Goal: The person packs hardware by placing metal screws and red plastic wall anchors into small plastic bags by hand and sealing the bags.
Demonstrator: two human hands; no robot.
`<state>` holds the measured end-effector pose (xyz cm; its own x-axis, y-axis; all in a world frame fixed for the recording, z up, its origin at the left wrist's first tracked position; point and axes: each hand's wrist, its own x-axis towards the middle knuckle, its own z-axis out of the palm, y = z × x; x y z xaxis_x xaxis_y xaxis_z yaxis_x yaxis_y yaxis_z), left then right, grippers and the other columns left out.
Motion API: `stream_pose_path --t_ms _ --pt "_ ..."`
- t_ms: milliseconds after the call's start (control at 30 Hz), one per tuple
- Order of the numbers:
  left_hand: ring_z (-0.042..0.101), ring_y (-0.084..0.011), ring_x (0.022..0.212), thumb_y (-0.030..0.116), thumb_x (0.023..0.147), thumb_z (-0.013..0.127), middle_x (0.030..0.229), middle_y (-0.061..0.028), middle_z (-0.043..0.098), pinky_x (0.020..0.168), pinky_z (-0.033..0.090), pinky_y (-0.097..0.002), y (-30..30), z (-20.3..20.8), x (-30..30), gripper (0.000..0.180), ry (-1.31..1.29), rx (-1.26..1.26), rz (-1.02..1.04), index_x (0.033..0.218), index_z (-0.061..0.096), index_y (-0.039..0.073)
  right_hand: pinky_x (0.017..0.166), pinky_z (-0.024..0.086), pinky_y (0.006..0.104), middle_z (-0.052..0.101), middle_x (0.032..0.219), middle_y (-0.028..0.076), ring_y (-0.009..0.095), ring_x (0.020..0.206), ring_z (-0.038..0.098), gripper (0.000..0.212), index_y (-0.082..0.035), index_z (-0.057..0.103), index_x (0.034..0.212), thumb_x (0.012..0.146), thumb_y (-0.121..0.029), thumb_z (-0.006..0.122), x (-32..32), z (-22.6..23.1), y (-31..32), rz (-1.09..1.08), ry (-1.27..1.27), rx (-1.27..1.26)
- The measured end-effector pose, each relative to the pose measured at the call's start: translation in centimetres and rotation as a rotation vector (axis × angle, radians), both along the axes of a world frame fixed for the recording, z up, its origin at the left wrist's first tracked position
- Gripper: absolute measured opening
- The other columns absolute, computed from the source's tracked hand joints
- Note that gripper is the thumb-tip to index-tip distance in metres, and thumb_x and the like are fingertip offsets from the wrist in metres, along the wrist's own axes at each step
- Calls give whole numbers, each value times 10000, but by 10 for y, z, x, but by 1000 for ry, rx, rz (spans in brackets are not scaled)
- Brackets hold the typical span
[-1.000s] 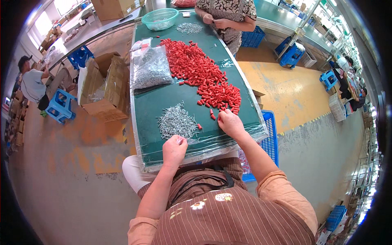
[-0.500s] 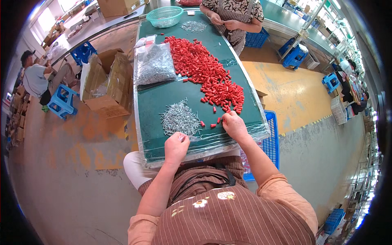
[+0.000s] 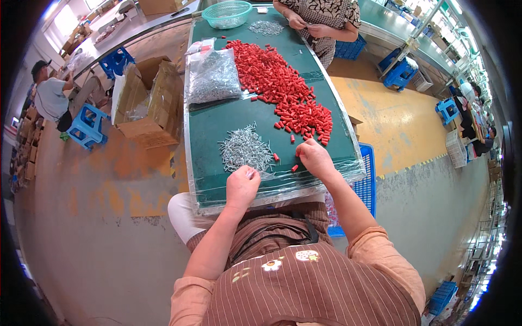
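My left hand (image 3: pixel 243 187) is closed at the near edge of a pile of small silvery screws (image 3: pixel 246 149). Its fingertips are pinched together, and what they hold is too small to make out. Fingers also closed, my right hand (image 3: pixel 317 159) rests just below a large heap of red tube-shaped caps (image 3: pixel 291 89). A small red cap (image 3: pixel 297 154) shows right by its fingertips; whether it is gripped is not clear. Another loose cap (image 3: pixel 294 168) lies between my hands, close to the clear plastic sheet along the edge of the green table (image 3: pixel 209 182).
A clear bag of screws (image 3: pixel 215 79) lies on the table's left side, with a green basket (image 3: pixel 227 14) at the far end. Across the table a person's hands (image 3: pixel 307 26) work beside more small metal parts. An open carton (image 3: pixel 147 108) stands left; a blue crate (image 3: pixel 368 179) sits right.
The whole view has shifted slightly. One loose red cap has moved nearer to the table's front edge, beside my right hand. Both hands stay closed in nearly the same places.
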<state>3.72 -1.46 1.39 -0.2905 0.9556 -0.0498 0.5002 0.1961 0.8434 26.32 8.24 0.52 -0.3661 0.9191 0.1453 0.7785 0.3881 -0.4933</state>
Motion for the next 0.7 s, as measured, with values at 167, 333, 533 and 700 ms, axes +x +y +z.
stream_pose_path --t_ms 167,333,533,700 --pt "599 -308 613 164 786 614 679 -165 618 592 464 -371 -1 0 1 156 -5 -22 -2 758 615 10 765 499 429 585 932 155 338 874 609 135 -55 625 903 785 -88 569 -2 -4 11 177 -115 43" --pt "614 -312 638 170 792 614 697 -167 628 607 474 -374 2 -4 1 161 -15 7 -9 769 623 11 778 500 462 597 951 214 371 879 616 195 4 588 936 784 -107 538 -14 12 27 184 -343 -83" --pt "607 -181 627 152 780 626 690 -113 639 619 477 -310 4 -1 -2 137 -32 -51 4 780 638 15 781 487 440 611 882 193 344 885 610 162 -17 638 882 812 -133 550 -13 13 35 105 -208 -71" --pt "635 -326 690 177 787 625 732 -176 641 629 488 -388 9 4 -2 170 33 -50 0 794 633 8 756 482 375 605 846 150 309 835 605 158 -27 669 907 784 -125 657 -34 45 8 216 210 -197"
